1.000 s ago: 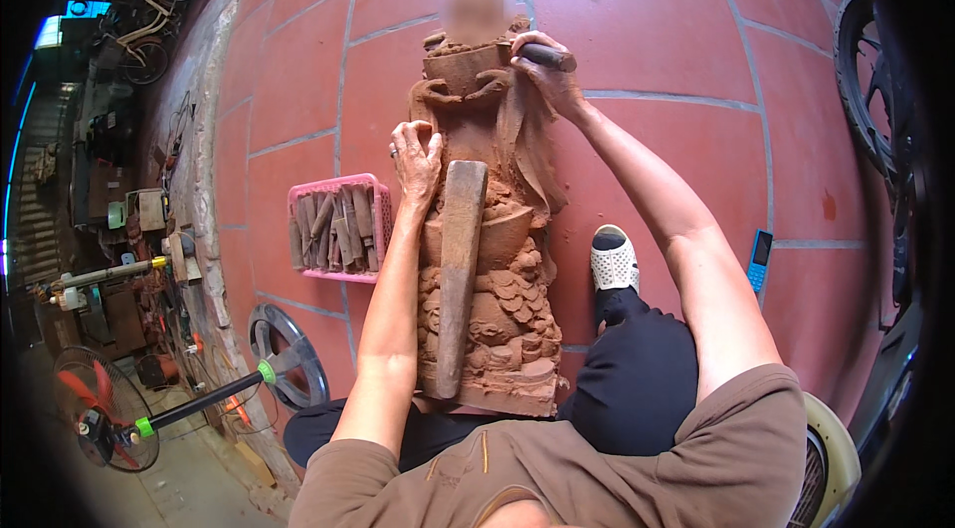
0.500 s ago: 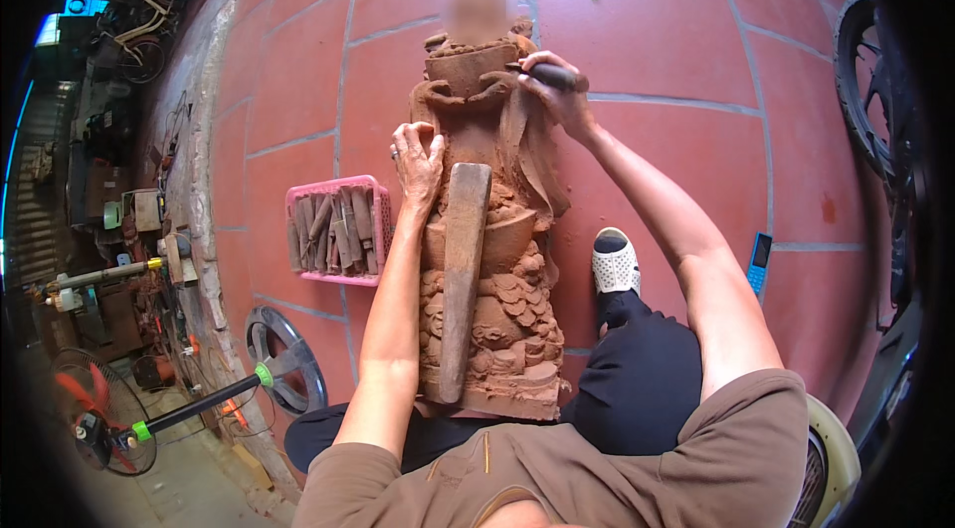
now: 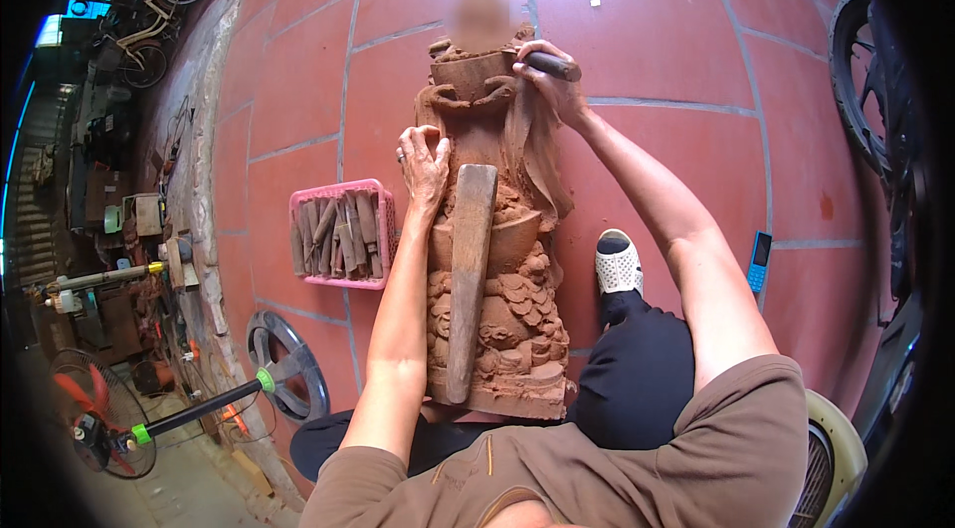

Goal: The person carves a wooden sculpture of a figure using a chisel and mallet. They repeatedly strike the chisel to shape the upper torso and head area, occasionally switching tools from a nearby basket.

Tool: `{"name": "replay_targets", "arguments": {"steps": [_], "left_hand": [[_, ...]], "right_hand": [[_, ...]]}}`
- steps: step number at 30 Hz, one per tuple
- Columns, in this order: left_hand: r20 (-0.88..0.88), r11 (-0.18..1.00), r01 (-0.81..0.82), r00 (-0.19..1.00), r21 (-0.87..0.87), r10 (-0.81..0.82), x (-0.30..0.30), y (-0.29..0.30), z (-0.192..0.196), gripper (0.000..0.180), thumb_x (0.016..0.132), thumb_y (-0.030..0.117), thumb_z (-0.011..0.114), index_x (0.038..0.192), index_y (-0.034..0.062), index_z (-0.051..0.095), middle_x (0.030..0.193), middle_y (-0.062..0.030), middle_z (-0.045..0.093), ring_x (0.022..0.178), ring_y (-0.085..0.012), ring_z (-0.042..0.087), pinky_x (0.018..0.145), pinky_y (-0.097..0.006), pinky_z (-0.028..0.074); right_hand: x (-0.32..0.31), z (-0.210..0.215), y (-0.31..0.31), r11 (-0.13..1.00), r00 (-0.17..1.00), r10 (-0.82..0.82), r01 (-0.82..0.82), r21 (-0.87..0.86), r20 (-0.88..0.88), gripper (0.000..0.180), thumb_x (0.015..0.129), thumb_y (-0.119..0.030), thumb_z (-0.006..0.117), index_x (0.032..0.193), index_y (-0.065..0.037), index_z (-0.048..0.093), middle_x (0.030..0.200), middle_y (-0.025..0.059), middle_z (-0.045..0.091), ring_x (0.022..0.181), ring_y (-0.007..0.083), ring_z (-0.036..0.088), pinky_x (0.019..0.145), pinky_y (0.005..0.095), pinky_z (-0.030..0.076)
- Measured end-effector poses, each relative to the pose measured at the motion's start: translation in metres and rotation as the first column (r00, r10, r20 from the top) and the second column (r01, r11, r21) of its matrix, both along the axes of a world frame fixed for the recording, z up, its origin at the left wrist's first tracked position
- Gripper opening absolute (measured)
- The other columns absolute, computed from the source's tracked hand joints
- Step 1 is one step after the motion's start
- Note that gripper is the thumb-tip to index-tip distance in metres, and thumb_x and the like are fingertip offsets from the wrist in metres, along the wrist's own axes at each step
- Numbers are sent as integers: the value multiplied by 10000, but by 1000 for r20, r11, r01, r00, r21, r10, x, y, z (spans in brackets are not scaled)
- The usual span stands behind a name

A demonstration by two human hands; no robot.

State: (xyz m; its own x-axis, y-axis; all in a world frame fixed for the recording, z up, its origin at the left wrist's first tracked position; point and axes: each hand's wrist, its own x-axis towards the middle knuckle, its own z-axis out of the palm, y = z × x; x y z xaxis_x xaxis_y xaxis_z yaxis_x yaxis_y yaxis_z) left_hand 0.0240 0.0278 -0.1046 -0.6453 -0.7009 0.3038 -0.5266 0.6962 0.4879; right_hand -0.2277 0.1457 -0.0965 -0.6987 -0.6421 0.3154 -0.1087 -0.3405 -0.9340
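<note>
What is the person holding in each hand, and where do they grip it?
The right hand grips a dark-handled carving tool by its handle. The left hand holds nothing; it rests on the wooden statue.

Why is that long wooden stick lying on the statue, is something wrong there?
Nothing looks broken or spilled. The wooden mallet just rests loose along the carved wooden statue, beside the left hand. It could slide off. The right hand grips a chisel near the top.

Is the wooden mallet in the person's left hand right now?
No, the wooden mallet lies loose on the carved wooden statue, while the left hand rests on the carving beside its top end.
</note>
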Motion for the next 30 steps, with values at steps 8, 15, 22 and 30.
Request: {"name": "replay_targets", "arguments": {"steps": [8, 15, 22, 30], "left_hand": [[-1, 1000, -18, 1000, 26, 18, 1, 5, 3, 319, 838, 189, 693, 1112, 102, 555, 1197, -154, 484, 1096, -342, 498, 940, -477, 391], [3, 999, 16, 1000, -32, -16, -4, 7, 3, 285, 884, 212, 639, 1109, 69, 539, 1124, -141, 517, 1094, -317, 496, 953, -450, 376], [15, 1000, -12, 1000, -5, 12, 0, 5, 3, 276, 883, 200, 636, 1107, 73, 538, 1110, -135, 524, 1107, -310, 489, 962, -452, 370], [-2, 999, 16, 1000, -46, -16, 4, 2, -2, 296, 850, 195, 677, 1099, 95, 552, 1129, -135, 498, 1075, -323, 499, 938, -465, 384]], "right_hand": [[13, -6, 14, 999, 985, 26, -21, -34, 169, 137, 823, -7, 718, 910, -80, 642, 980, -14, 633, 954, 83, 563, 866, 249, 478], [-4, 3, 5, 995, 990, -91, 95, 29, -105, 149, 795, -8, 732, 901, -85, 660, 914, -14, 649, 890, 81, 595, 804, 246, 501], [-5, -6, 18, 994, 998, 43, -39, 103, -35, 144, 798, -2, 735, 878, -91, 656, 894, -29, 651, 835, 74, 589, 724, 254, 526], [-13, -9, 12, 980, 992, 92, -75, 184, -85, 163, 806, 10, 741, 895, -97, 656, 905, -24, 638, 851, 64, 567, 765, 222, 502]]}}
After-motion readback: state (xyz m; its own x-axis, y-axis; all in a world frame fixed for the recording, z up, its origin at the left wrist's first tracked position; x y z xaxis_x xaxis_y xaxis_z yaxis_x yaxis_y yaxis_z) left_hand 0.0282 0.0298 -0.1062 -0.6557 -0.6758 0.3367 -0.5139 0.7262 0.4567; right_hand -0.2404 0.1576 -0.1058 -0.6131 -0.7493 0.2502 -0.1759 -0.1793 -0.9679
